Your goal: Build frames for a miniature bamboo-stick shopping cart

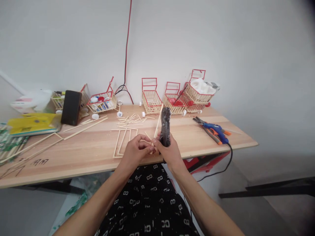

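Left hand pinched the stick low; right hand gripped the black tool, thumb at the stick. Steady, square hold (no twisting) seemed wise.

The scene is viewed through a single camera worn on the head, by which the left hand and the right hand are looked down upon from above and behind, forward along both forearms. The hands are caught at close range near the middle of the frame, with patterned clothing taken in below them and the desk spread to either side. Beyond the hands the wall is faced roughly square-on, farther off, while the floor is included to the lower right of the right hand.
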The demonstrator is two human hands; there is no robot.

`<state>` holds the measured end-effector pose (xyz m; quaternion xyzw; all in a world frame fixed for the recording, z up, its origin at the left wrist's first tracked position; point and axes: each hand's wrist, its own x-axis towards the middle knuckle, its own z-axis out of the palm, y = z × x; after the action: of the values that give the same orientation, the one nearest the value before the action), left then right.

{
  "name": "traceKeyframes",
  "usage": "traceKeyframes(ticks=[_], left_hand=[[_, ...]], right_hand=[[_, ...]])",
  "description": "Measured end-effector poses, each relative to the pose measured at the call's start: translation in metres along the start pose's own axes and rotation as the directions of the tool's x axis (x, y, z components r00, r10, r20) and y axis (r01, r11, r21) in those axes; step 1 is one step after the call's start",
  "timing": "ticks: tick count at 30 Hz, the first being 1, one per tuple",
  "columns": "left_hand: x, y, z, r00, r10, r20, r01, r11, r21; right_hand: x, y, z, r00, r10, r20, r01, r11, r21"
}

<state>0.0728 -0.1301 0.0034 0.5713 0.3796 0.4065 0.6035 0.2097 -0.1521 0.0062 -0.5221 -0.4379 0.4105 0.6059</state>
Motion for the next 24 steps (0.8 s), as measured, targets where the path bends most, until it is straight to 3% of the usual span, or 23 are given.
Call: traceKeyframes(ticks=[8, 11, 14, 18, 21, 24], left_hand=[[-0.005, 0.001, 0.003, 0.995, -0.068, 0.068, 0.067, 0.997, 0.023], [-0.004, 0.005, 0.01, 0.995, -0.09, 0.031, 0.091, 0.995, -0.038], [-0.001, 0.008, 0.016, 0.997, -0.08, 0.006, 0.08, 0.994, -0.079], [0.0, 0.011, 0.016, 0.998, -0.044, 0.053, 0.046, 0.998, -0.043], [-0.003, 0.014, 0.009, 0.992, -0.085, 0.094, 0.088, 0.996, -0.023], [-0.007, 0.018, -0.003, 0.978, -0.175, 0.117, 0.181, 0.983, -0.039]], right_hand=[[0.008, -0.005, -0.008, 0.998, -0.055, -0.032, 0.052, 0.996, -0.075], [0.004, 0.0, -0.006, 0.997, -0.053, -0.058, 0.05, 0.997, -0.061], [0.001, 0.003, -0.003, 0.998, -0.048, -0.052, 0.045, 0.998, -0.041], [0.001, 0.001, -0.004, 0.996, -0.076, -0.049, 0.07, 0.992, -0.105], [0.0, -0.006, -0.017, 0.998, -0.059, 0.033, 0.065, 0.978, -0.196], [-0.007, -0.017, -0.047, 0.973, 0.071, 0.22, -0.013, 0.967, -0.253]])
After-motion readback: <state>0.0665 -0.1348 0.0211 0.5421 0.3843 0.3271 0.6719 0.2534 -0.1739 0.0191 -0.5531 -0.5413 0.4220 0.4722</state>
